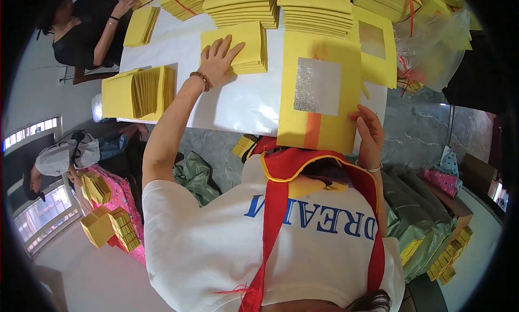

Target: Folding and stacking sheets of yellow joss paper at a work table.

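Observation:
My left hand [220,60] lies flat with fingers spread on a small stack of yellow paper [246,41] towards the middle of the white table. In front of me, at the near edge, is a large yellow sheet [289,95] bearing a silver-grey square [319,85] and an orange stripe [312,129]. Beside that sheet's right edge is my right hand [370,132], loosely curved with thumb and fingers apart. Its fingertips reach the edge, but no firm grip shows. Another yellow sheet with a silver square [372,40] lies partly under the large one.
Tall yellow paper stacks [240,9] line the table's far side; a fanned bundle [138,93] stands at its left edge. A clear plastic bag [432,47] hangs at the right. One person [89,28] works at the far left, another [67,155] by a pink-covered surface [132,214].

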The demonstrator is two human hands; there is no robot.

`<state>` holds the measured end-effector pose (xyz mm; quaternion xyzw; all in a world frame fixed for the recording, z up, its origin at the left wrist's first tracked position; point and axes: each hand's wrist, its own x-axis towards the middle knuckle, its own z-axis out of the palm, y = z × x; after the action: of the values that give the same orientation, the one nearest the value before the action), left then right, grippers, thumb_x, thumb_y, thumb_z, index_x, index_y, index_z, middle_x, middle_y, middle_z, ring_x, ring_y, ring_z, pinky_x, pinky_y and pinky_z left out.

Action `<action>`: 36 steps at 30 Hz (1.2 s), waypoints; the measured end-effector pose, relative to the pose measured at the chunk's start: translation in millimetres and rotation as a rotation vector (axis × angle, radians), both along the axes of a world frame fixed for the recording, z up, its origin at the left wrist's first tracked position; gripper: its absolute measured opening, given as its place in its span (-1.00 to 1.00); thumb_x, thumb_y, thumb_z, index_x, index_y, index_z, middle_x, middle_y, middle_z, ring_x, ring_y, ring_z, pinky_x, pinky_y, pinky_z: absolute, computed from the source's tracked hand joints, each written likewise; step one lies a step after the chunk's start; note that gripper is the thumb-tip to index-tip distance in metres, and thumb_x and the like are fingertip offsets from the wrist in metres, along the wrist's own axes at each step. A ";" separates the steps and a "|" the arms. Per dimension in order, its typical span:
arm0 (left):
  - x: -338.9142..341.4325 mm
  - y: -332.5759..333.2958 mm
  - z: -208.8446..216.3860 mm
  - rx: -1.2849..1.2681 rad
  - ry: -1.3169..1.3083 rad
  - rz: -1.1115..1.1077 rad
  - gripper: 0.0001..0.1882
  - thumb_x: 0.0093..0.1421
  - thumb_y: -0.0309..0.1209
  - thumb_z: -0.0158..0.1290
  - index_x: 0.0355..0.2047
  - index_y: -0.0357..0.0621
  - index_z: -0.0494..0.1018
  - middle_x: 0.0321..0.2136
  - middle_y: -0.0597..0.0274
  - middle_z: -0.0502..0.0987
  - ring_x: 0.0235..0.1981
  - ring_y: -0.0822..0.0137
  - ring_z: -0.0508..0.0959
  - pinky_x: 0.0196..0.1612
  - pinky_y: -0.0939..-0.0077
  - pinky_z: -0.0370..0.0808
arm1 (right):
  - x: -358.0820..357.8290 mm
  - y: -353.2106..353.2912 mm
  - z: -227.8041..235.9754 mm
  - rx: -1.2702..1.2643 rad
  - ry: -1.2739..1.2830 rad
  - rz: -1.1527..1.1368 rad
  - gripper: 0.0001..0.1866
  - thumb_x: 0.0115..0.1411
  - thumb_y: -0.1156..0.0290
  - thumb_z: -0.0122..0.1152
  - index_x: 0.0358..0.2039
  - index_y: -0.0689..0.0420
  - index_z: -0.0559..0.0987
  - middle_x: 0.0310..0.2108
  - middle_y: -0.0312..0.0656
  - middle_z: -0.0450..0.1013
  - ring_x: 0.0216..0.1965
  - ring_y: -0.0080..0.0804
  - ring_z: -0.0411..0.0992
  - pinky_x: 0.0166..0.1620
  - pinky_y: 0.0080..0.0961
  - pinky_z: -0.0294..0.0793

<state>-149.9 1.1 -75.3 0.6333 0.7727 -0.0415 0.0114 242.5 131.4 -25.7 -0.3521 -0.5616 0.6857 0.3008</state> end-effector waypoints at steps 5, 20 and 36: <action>5.1 -1.5 -7.0 -0.016 -0.076 0.068 -0.02 -0.16 -0.21 0.21 0.27 0.32 -0.07 0.28 -0.02 -0.12 0.29 -0.04 -0.11 0.22 -0.16 -0.12 | -1.2 0.4 -0.5 0.018 -0.028 -0.002 -0.71 0.22 0.48 0.02 -0.04 0.22 0.44 -0.26 -0.23 0.48 -0.22 -0.55 0.39 -0.10 -0.62 0.33; 11.3 4.6 56.6 -0.062 -0.145 -0.007 -0.13 -0.08 -0.28 0.18 0.24 0.36 0.03 0.26 0.09 0.04 0.24 0.01 0.08 0.21 -0.02 0.02 | -4.7 2.6 0.6 0.888 -0.332 0.206 -0.73 0.04 0.54 0.15 -0.18 0.17 0.52 -0.18 -0.15 0.46 -0.03 -0.20 0.35 0.03 -0.38 0.29; 181.4 -15.2 89.6 0.357 -0.523 -0.518 -0.70 0.01 -0.38 0.13 -0.21 -0.12 0.47 -0.29 0.15 0.47 -0.27 0.18 0.46 -0.27 0.40 0.41 | 1.9 8.5 -11.8 0.596 -0.182 0.200 -0.76 0.18 0.42 -0.01 -0.16 0.17 0.52 -0.11 -0.14 0.42 0.04 -0.21 0.27 0.11 -0.38 0.20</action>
<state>31.5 -14.1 14.3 0.7882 0.5537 0.2542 0.0865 244.4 139.9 -37.5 -0.2513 -0.7941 0.4829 0.2703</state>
